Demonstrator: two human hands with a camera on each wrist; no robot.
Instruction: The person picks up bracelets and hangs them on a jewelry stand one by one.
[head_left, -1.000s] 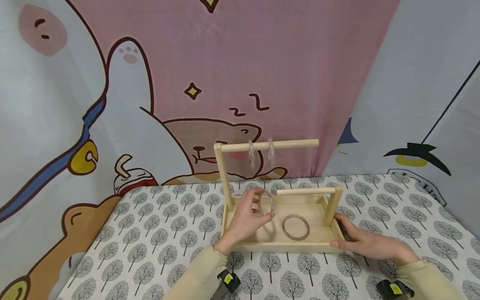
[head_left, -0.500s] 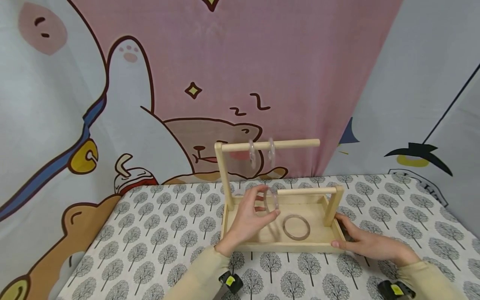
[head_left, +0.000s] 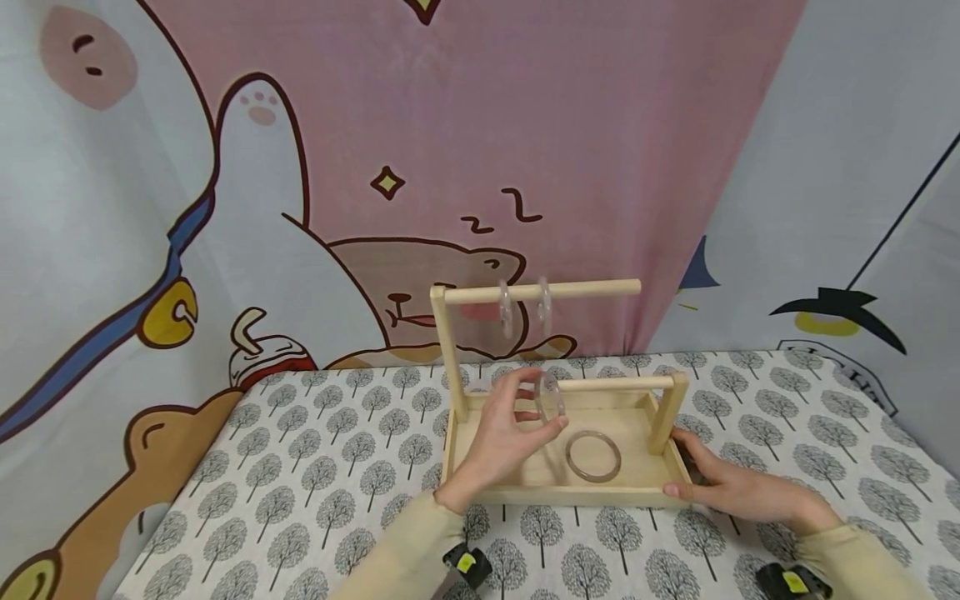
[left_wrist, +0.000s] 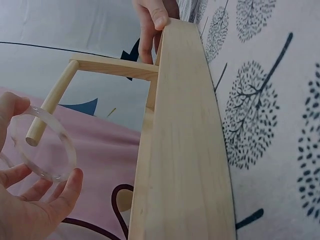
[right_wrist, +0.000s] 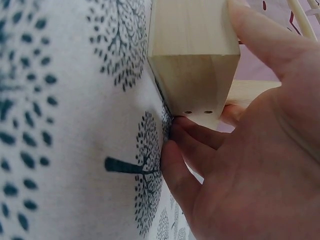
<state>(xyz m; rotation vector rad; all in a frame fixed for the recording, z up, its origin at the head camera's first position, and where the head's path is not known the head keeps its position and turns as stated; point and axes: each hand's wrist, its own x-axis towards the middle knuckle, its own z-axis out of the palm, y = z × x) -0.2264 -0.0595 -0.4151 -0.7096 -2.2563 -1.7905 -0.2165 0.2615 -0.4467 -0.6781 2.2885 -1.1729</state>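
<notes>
My left hand pinches a translucent pale bangle by its edges, thumb on one side and fingertips on the other. The bangle overlaps the free end of the lower wooden rod in the left wrist view, with the rod's tip showing inside the ring. My right hand grips the right end of the wooden bangle stand, thumb at the front corner and fingers round the outer side. Two similar bangles hang on the upper rod. A brownish bangle lies flat in the stand's tray.
The stand's tall left post rises beside my left hand, and its short right post near my right. Under the stand is a tree-print cloth. A cartoon-print curtain hangs behind the table.
My left hand has moved slightly right with the bangle, bringing it from left of the lower rod to its free end. The right hand stays at the stand's end.
</notes>
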